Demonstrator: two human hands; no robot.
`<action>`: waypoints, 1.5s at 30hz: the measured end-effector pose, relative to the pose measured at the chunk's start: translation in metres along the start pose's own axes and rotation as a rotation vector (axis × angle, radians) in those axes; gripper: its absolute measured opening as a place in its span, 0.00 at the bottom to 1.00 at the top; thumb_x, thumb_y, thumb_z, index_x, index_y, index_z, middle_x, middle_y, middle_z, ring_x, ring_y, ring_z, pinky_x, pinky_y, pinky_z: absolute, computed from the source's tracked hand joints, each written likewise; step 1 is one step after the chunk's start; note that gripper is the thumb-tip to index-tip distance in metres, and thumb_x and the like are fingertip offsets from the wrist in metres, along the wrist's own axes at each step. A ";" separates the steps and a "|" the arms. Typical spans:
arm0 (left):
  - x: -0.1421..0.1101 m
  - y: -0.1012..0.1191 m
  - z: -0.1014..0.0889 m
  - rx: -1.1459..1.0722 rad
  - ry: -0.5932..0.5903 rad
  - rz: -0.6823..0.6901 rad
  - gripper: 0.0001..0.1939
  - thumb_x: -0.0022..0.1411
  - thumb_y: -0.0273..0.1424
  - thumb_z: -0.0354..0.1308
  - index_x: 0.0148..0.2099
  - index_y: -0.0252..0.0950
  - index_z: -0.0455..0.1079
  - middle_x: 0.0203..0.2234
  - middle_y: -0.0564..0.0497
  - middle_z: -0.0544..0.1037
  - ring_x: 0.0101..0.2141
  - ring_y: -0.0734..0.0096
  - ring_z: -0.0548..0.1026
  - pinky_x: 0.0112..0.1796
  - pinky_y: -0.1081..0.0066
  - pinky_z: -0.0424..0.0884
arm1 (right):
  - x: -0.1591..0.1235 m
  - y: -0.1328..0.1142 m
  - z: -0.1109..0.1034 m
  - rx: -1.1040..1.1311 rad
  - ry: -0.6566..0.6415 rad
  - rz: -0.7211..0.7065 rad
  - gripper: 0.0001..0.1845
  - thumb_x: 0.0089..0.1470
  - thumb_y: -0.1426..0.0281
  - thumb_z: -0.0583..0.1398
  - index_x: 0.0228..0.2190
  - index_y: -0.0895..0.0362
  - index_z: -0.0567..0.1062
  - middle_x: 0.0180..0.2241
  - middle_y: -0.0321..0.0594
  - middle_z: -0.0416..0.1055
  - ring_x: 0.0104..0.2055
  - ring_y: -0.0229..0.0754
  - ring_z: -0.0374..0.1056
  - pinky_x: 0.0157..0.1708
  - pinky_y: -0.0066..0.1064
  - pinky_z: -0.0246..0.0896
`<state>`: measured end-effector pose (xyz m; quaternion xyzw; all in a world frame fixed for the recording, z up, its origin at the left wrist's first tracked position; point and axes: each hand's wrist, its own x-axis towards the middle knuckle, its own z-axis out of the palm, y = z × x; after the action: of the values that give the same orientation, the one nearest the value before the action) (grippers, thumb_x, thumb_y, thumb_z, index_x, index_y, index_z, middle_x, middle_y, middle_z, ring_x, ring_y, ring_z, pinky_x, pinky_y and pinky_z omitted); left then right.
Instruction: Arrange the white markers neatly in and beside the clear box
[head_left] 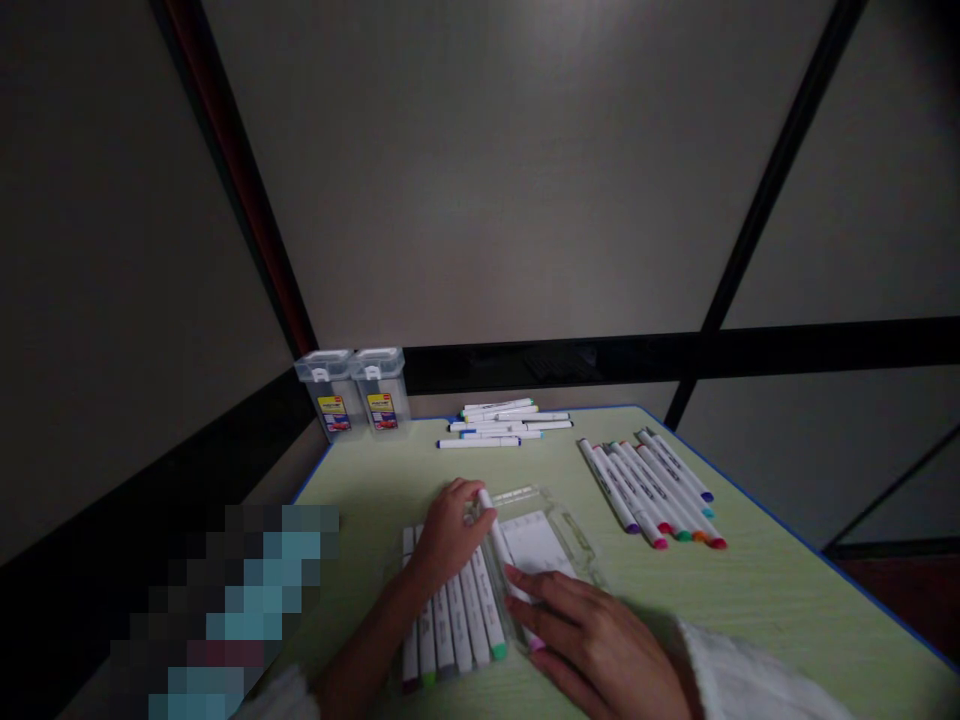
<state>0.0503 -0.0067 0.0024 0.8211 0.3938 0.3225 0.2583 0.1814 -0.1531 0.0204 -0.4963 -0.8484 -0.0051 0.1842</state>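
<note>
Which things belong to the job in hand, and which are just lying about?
In use:
held marker
left hand
right hand
clear tray
markers lying in it

Seemingly just lying about:
far marker pile
right-side marker group
two lidded containers

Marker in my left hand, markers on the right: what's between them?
Right of the held marker, the head view shows the white panel and clear tray edge, then green tabletop.

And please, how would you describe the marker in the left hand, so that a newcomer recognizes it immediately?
On the pale green table, find the clear case at the near side. Right of its row of markers is the marker, held by the left hand, with the right hand touching it. Its near end is pink; its closest neighbour ends in green.
</note>
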 end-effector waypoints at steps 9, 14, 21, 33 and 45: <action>0.000 -0.002 0.001 0.036 -0.022 0.011 0.12 0.48 0.25 0.53 0.38 0.32 0.67 0.33 0.48 0.73 0.36 0.68 0.70 0.41 0.68 0.65 | 0.001 0.000 -0.002 0.077 -0.079 0.024 0.18 0.52 0.73 0.52 0.46 0.60 0.68 0.49 0.46 0.63 0.47 0.45 0.62 0.45 0.36 0.60; 0.000 -0.010 0.006 0.018 0.000 -0.006 0.13 0.48 0.27 0.54 0.39 0.33 0.67 0.34 0.48 0.74 0.36 0.68 0.70 0.42 0.67 0.65 | 0.002 0.001 -0.003 0.091 -0.100 0.033 0.18 0.52 0.72 0.52 0.46 0.59 0.68 0.49 0.47 0.63 0.48 0.46 0.62 0.46 0.37 0.59; 0.000 -0.007 0.003 0.028 -0.017 -0.002 0.13 0.48 0.26 0.53 0.39 0.32 0.68 0.33 0.47 0.73 0.37 0.68 0.70 0.42 0.67 0.65 | 0.001 0.001 -0.001 0.062 -0.080 0.011 0.18 0.51 0.73 0.54 0.45 0.59 0.68 0.49 0.47 0.64 0.48 0.45 0.63 0.45 0.33 0.60; 0.001 -0.004 0.001 -0.008 -0.041 -0.012 0.11 0.46 0.25 0.55 0.36 0.32 0.69 0.32 0.48 0.74 0.36 0.69 0.71 0.41 0.69 0.65 | -0.002 0.001 -0.001 -0.015 -0.037 -0.049 0.16 0.51 0.70 0.56 0.43 0.59 0.71 0.47 0.47 0.66 0.46 0.45 0.64 0.41 0.31 0.63; 0.000 0.000 -0.002 0.017 -0.048 -0.010 0.10 0.47 0.26 0.54 0.35 0.33 0.69 0.32 0.49 0.75 0.35 0.69 0.71 0.41 0.69 0.65 | 0.001 -0.004 -0.004 0.179 -0.056 0.080 0.16 0.49 0.69 0.56 0.42 0.57 0.71 0.47 0.44 0.66 0.47 0.44 0.63 0.43 0.32 0.61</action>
<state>0.0489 -0.0064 0.0036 0.8288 0.3944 0.2978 0.2624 0.1792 -0.1552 0.0246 -0.5114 -0.8296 0.0922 0.2041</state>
